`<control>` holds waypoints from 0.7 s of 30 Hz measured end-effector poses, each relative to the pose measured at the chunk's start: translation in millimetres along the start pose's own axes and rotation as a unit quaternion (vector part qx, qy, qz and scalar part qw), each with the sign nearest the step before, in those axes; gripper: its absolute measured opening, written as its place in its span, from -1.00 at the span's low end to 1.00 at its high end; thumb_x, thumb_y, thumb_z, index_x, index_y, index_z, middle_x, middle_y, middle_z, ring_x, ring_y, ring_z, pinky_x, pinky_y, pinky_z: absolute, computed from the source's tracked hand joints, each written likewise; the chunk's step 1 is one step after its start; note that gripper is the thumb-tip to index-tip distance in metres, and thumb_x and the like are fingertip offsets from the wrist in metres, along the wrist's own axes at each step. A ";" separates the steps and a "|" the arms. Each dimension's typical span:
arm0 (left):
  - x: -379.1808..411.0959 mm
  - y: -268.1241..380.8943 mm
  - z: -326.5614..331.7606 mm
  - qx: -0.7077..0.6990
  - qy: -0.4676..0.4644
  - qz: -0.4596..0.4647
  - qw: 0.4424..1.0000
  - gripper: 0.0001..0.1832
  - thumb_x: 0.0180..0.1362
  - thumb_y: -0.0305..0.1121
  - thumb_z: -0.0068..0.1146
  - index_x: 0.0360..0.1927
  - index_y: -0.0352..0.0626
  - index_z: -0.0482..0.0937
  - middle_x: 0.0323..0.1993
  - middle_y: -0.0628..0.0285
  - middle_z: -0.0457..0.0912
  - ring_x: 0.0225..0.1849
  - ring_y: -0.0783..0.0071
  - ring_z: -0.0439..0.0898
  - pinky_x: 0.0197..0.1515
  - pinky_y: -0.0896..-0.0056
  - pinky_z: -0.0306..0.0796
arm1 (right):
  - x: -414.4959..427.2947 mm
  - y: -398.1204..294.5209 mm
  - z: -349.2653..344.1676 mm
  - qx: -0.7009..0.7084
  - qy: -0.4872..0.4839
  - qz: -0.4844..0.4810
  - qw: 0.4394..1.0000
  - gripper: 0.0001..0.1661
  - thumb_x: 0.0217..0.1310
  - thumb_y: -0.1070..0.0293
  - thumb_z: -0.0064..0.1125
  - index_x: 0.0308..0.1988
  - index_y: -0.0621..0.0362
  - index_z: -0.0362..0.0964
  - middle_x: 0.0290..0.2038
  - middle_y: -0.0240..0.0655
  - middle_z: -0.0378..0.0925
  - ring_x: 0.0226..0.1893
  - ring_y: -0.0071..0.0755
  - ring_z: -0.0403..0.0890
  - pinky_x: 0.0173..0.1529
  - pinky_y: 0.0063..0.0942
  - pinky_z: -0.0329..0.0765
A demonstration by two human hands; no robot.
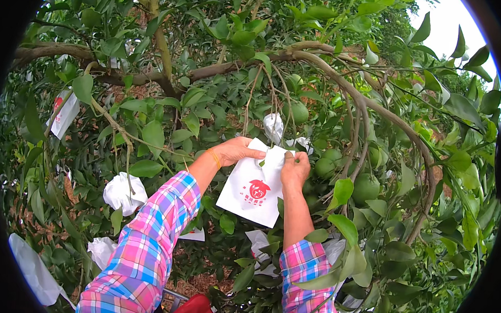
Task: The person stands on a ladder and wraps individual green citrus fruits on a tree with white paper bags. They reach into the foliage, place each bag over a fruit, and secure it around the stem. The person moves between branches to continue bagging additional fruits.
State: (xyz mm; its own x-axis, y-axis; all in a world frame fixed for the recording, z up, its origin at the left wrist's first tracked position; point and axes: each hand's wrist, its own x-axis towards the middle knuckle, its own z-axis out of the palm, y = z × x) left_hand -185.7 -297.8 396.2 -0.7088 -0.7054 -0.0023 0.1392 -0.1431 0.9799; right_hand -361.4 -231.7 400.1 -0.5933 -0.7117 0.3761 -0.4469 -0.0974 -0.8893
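A white paper fruit bag with a red printed fruit emblem and writing hangs between my hands among the leaves. My left hand grips its upper left edge, the thumb lying across the front. At the upper right corner, my right hand pinches the paper between thumb and fingers. The bag's top is notched and creased in the middle, with a bit of green leaf showing there. Whether a fruit is inside cannot be seen. Just above and behind it hangs a crumpled white bag on thin twigs.
A thick branch arches overhead and bends down at the right. Green citrus fruits hang right of my hands. More bagged fruit and a printed bag hang at the left. Something red shows below, beside a metal bar.
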 end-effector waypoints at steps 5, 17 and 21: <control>10.6 -0.4 8.5 0.012 0.087 -0.013 0.996 -0.72 0.10 -0.27 0.27 -0.23 -0.26 0.58 -0.34 0.26 0.64 -0.34 0.54 0.59 -0.28 0.46 0.49 | -0.7 0.6 3.4 -0.043 0.018 -0.071 0.996 -0.76 0.07 0.37 0.19 -0.48 0.22 0.28 -0.59 -0.09 0.44 -0.53 0.02 0.45 -0.32 -0.16 0.38; 22.9 0.7 24.4 0.120 0.260 0.054 0.957 -0.80 0.06 -0.31 0.26 -0.45 -0.23 0.55 -0.50 0.33 0.59 -0.50 0.63 0.49 -0.46 0.52 0.38 | 22.3 21.2 10.3 0.205 -0.092 0.116 0.968 -0.59 0.01 0.29 0.36 -0.19 0.32 0.45 -0.39 -0.25 0.59 -0.44 -0.38 0.56 -0.27 -0.42 0.47; 24.9 -14.8 9.3 0.137 0.297 0.070 0.942 -0.82 0.06 -0.35 0.25 -0.46 -0.23 0.54 -0.51 0.33 0.58 -0.51 0.64 0.46 -0.47 0.49 0.37 | 3.3 -11.2 5.0 0.306 -0.291 0.181 0.888 -0.48 -0.09 0.28 0.48 -0.17 0.36 0.48 -0.31 -0.27 0.61 -0.35 -0.45 0.59 -0.24 -0.47 0.51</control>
State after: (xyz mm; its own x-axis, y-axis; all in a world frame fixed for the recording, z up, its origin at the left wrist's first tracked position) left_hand -211.8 -306.7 383.5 -0.1723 -0.9801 0.0988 -0.0393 0.1071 0.9935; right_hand -355.0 -236.4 410.0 -0.0971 -0.9953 -0.0028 0.2554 -0.0222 -0.9666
